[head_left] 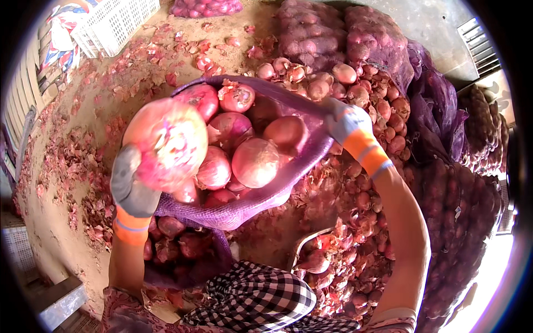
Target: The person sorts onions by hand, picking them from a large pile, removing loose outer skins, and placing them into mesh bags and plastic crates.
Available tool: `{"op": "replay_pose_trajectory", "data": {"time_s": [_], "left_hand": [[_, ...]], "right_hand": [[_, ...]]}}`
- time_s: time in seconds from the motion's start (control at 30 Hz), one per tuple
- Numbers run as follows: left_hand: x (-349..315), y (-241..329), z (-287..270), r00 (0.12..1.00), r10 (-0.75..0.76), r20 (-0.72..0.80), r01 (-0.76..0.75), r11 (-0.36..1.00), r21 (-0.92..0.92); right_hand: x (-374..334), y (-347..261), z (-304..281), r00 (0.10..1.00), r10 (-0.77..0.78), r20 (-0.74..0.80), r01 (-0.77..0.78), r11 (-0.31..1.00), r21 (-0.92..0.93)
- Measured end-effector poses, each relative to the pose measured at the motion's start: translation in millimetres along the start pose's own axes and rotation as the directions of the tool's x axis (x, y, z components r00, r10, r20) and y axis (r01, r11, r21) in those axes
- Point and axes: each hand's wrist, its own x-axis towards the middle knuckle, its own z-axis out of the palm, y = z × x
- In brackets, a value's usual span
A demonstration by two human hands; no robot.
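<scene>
My left hand (131, 183), in a grey work glove with an orange cuff, is closed around a large red onion (166, 141), raised over the left side of a purple mesh bag (244, 212). The onion looks slightly blurred and hides part of the bag's rim. Several red onions (256, 162) lie inside the bag. At the bag's far right edge, my gloved right hand (348, 121) grips the rim and holds the mouth wide. The fingertips there are partly hidden by the mesh.
Loose onions (383, 114) are heaped to the right, below full mesh sacks (311, 33). Another purple bag of onions (186, 244) stands by my knees. Dry skins cover the floor (105, 122). A white plastic crate (116, 25) is at the far left; stacked sacks (452, 222) line the right.
</scene>
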Motion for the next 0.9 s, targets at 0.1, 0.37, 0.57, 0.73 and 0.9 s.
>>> {"op": "replay_pose_trajectory", "data": {"time_s": [0.1, 0.37, 0.57, 0.73, 0.9], "left_hand": [[25.3, -22.3, 38.5, 0.994, 0.012, 0.104, -0.028, 0.988, 0.152], [107.1, -129.0, 75.8, 0.94, 0.09, 0.33, -0.333, 0.459, 0.823], [134.6, -129.7, 120.9, 0.949, 0.142, 0.282, -0.237, -0.272, 0.933], [111.0, -79.9, 66.4, 0.912, 0.065, 0.405, -0.408, 0.062, 0.911], [67.5, -29.1, -85.2, 0.996, -0.033, -0.086, 0.088, 0.094, 0.992]], "right_hand": [[-20.5, 29.3, -0.4, 0.998, 0.03, -0.058, -0.026, 0.997, 0.068], [1.2, 33.3, 2.7, 0.996, 0.064, -0.063, -0.074, 0.982, -0.174], [6.6, 26.8, 6.0, 0.996, 0.087, -0.026, -0.09, 0.983, -0.159], [-2.5, 26.7, 0.8, 0.992, 0.123, 0.009, -0.121, 0.982, -0.144], [0.6, 7.9, -0.2, 0.993, 0.11, -0.033, -0.115, 0.978, -0.172]]}}
